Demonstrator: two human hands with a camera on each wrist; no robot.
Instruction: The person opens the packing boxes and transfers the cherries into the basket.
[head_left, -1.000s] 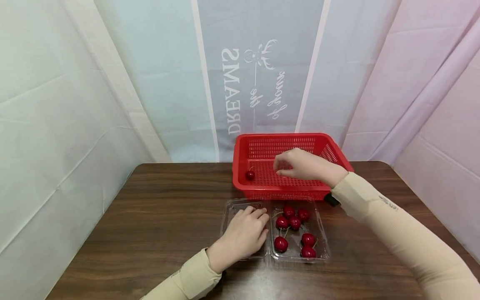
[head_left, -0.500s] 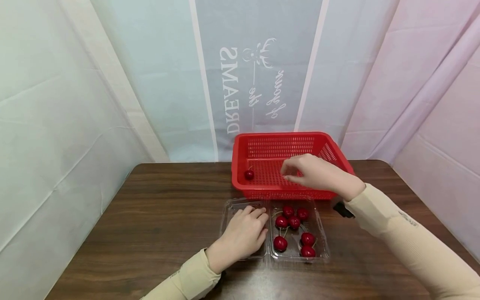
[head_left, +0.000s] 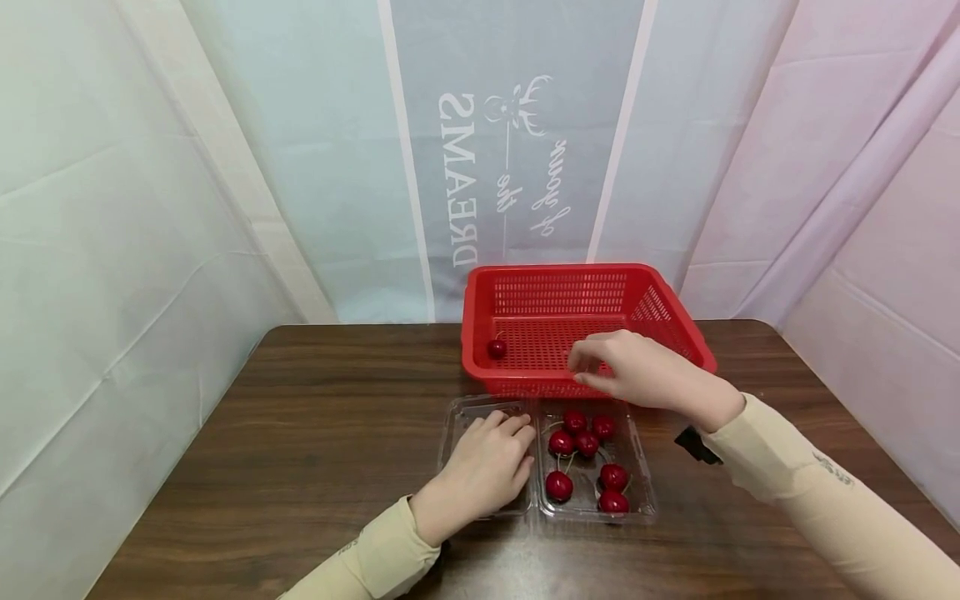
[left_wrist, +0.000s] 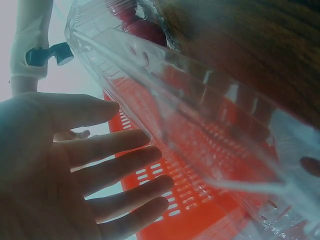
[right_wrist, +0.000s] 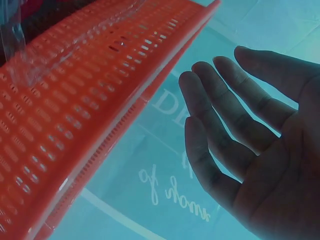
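Note:
My left hand [head_left: 483, 467] lies over the left half of a hinged clear plastic clamshell box [head_left: 459, 421]. Its fingers look fairly straight at the plastic in the left wrist view, and nothing is gripped. Several dark red cherries [head_left: 558, 485] with stems sit in the box's right half. Above the front rim of a red plastic basket [head_left: 480, 367] hovers my right hand [head_left: 637, 371], its fingers loosely bent and holding nothing, as the right wrist view confirms. One cherry [head_left: 497, 348] lies inside the basket at the left; my right hand covers part of the basket floor.
The box stands directly in front of the basket on a brown wooden table [head_left: 300, 467]. Behind the table hangs a printed curtain [head_left: 352, 167], with pale cloth at both sides. Bare wood shows left of the box.
My right hand has moved right and toward me, from over the basket's inside to its front rim. The left hand stays where it was. The cherries in view keep their places.

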